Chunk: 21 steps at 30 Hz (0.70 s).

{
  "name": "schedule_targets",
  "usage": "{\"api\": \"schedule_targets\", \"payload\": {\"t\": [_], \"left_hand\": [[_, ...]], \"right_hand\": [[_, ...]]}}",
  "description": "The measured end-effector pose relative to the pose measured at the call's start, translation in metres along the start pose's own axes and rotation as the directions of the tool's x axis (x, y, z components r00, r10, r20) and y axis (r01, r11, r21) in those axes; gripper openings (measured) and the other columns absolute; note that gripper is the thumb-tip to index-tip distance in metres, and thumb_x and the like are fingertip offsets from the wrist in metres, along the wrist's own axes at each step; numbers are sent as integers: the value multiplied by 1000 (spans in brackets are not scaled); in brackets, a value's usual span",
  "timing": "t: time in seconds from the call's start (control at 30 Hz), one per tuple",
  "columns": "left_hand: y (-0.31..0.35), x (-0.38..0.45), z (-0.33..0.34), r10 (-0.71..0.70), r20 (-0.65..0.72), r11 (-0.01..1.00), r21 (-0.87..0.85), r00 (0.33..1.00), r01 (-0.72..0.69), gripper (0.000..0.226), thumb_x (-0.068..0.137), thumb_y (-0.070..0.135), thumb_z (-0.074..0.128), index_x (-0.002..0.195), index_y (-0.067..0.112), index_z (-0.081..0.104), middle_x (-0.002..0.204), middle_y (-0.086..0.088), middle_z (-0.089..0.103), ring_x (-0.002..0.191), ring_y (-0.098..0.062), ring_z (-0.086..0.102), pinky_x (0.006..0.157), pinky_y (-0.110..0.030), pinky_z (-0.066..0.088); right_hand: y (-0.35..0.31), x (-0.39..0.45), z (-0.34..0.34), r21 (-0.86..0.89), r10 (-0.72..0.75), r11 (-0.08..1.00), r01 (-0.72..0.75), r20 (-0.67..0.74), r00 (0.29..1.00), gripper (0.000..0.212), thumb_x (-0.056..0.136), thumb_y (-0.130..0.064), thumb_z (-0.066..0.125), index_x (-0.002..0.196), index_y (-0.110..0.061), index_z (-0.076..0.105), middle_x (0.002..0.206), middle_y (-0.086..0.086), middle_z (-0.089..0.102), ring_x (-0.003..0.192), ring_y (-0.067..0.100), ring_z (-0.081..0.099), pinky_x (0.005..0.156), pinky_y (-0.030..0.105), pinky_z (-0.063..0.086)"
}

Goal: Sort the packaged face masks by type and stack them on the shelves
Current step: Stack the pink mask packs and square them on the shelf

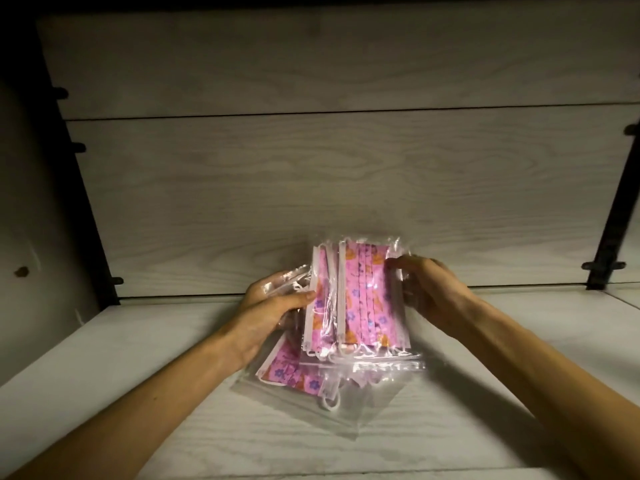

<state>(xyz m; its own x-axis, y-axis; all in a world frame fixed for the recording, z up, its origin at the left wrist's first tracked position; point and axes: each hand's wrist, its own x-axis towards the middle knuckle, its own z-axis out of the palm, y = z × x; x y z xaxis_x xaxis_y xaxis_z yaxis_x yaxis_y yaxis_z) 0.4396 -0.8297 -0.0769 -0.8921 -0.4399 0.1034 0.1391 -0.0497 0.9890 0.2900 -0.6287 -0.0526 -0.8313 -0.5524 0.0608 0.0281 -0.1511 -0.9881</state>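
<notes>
Gripping mask packets (360,299), hands seemingly curled.

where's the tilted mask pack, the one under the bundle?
Head view, lower centre: the tilted mask pack lies flat on the shelf board, just under the bundle of pink packs held between the left hand and right hand.

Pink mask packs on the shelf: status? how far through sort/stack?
Done: one pink floral pack lies flat on the wood-grain shelf.
In hand: left hand and right hand grip a bundle of matching pink packs by its sides, just above that pack.
Left: set the bundle down and square it. No other mask types or shelves' contents are in view, so overall progress is unclear.
</notes>
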Motion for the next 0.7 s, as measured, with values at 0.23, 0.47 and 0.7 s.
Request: {"api": "schedule_targets", "payload": {"t": [0.23,0.47,0.7], "left_hand": [[4,3,0,-56,-2,994,-97,998,56,33,94,13,62,127,8,67,126,-17,70,122,-29,63,100,-58,53],[6,-3,2,-129,137,982,-120,982,146,43,88,14,69,128,0,63,119,-15,73,105,-35,69,88,-40,61],[4,1,2,-44,-38,992,-119,998,39,39,84,-6,70,122,-1,63,112,-24,73,97,-38,73,92,-49,59]], "right_hand": [[-2,7,-2,116,4,992,53,-443,896,19,87,2,58,105,2,64,74,13,52,55,20,46,51,31,37],[-1,-8,8,378,215,926,11,-551,806,14,87,6,50,93,5,63,63,14,47,40,16,44,30,18,28],[1,-15,20,202,18,977,68,-397,918,14,80,4,56,87,10,66,66,14,45,49,17,41,51,28,39]]}}
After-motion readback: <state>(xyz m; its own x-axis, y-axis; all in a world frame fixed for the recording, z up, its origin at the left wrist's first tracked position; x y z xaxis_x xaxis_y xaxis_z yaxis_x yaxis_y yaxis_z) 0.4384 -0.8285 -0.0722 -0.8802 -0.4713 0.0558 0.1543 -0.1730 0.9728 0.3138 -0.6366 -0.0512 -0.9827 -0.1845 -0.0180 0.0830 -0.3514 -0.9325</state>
